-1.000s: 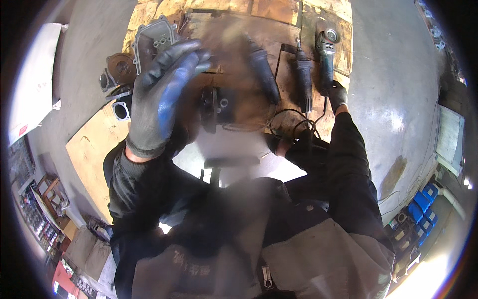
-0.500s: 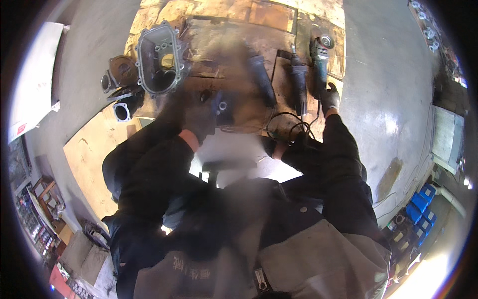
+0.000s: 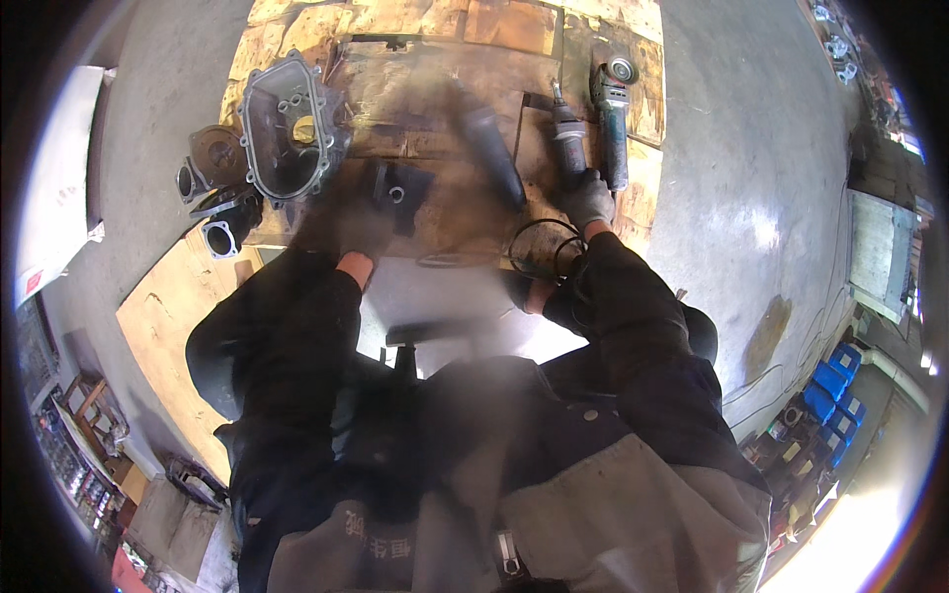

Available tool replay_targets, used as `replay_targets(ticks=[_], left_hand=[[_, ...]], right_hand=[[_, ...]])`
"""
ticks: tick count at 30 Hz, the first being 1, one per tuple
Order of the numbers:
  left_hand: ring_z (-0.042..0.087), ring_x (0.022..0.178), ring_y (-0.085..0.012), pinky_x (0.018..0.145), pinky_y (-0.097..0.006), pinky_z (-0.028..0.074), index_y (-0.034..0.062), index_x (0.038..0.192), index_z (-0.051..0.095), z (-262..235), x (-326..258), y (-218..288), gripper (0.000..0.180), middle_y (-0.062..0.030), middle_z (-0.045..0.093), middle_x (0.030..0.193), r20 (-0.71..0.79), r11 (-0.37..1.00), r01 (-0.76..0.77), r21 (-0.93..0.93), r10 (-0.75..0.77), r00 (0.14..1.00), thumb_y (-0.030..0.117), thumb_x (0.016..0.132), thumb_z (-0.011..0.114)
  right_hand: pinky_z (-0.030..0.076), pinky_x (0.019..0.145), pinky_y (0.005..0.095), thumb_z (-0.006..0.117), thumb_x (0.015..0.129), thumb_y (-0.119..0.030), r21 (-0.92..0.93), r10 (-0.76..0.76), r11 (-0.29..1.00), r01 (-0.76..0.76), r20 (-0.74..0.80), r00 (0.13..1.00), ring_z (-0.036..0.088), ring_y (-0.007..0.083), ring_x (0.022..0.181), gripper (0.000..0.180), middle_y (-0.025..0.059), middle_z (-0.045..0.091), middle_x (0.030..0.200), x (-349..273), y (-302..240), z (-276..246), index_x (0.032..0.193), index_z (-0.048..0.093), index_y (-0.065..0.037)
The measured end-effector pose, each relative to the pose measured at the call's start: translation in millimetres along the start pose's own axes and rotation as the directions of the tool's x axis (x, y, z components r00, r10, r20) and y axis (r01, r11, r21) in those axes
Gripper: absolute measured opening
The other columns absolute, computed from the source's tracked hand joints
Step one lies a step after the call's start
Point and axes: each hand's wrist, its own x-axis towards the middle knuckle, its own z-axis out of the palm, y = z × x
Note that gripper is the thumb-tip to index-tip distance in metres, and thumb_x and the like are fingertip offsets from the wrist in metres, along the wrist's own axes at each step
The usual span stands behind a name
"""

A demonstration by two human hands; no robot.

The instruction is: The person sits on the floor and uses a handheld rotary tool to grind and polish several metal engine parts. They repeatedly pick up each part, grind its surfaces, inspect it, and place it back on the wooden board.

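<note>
My right hand (image 3: 590, 203), in a grey glove, is closed round the near end of a straight die grinder (image 3: 569, 141) lying on the boards. Just right of it lies an angle grinder (image 3: 613, 128), its disc end pointing away from me. Another dark, long power tool (image 3: 491, 148) lies slanted to the left, partly blurred. My left hand (image 3: 361, 229), in a dark glove, is low beside a dark flat block (image 3: 403, 193) with a small metal ring (image 3: 396, 196) on it. Haze smears its fingers, so their grip is unclear.
An open aluminium housing (image 3: 287, 128) stands at the left of the wooden boards (image 3: 425, 133). Beside it are a brown round flange (image 3: 215, 156) and a square-flanged part (image 3: 219, 239). A black cable (image 3: 519, 247) loops near my right forearm. Blue containers (image 3: 830, 390) stand far right.
My right hand has moved left from the angle grinder's near end to the die grinder. My left hand stays near the dark block. The whole view has shifted a little.
</note>
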Motion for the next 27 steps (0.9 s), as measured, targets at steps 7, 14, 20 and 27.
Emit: replay_targets(ticks=[7, 14, 20, 27], left_hand=[[0.067, 0.110, -0.0363, 0.088, -0.048, 0.054, 0.0053, 0.138, 0.058, -4, 1, 23, 0.059, -0.0155, 0.070, 0.105, -0.525, 0.960, -0.260, -0.108, 0.167, 0.835, 0.031, 0.090, 0.079], [0.061, 0.116, -0.0326, 0.098, -0.052, 0.049, 0.0152, 0.136, 0.062, -13, -42, 109, 0.047, -0.0105, 0.062, 0.131, -0.516, 0.556, -0.732, -0.393, 0.525, 0.676, 0.036, 0.095, 0.072], [0.059, 0.119, -0.0221, 0.103, -0.049, 0.047, 0.0214, 0.136, 0.059, -10, -98, 166, 0.051, -0.0012, 0.062, 0.127, 0.393, -0.480, 0.549, -0.684, 0.391, 0.832, 0.049, 0.095, 0.072], [0.060, 0.120, -0.0262, 0.107, -0.049, 0.048, 0.0183, 0.134, 0.057, 28, -106, 143, 0.059, -0.0063, 0.063, 0.129, 0.514, -0.615, 0.595, -0.517, 0.333, 0.790, 0.058, 0.093, 0.071]], right_hand=[[0.056, 0.080, 0.0391, 0.085, 0.077, -0.025, 0.477, -0.284, 0.769, 0.426, -0.341, 0.896, 0.069, 0.0234, 0.086, 0.072, 0.0136, 0.072, 0.098, -3, -32, -67, 0.138, 0.055, -0.003], [0.055, 0.090, 0.0348, 0.081, 0.083, -0.017, 0.408, -0.600, 0.629, 0.662, -0.286, 0.747, 0.067, 0.0170, 0.106, 0.073, 0.0148, 0.071, 0.120, -74, -84, -198, 0.148, 0.051, 0.000], [0.054, 0.092, 0.0301, 0.075, 0.083, 0.002, 0.645, -0.589, 0.735, 0.210, 0.455, 0.668, 0.063, 0.0151, 0.109, 0.077, 0.0086, 0.065, 0.130, -156, -102, -220, 0.154, 0.046, -0.005], [0.047, 0.108, 0.0345, 0.079, 0.083, -0.007, 0.381, -0.600, 0.792, 0.477, 0.629, 0.495, 0.057, 0.0223, 0.129, 0.088, 0.0149, 0.059, 0.143, -193, -137, -213, 0.158, 0.035, 0.002]])
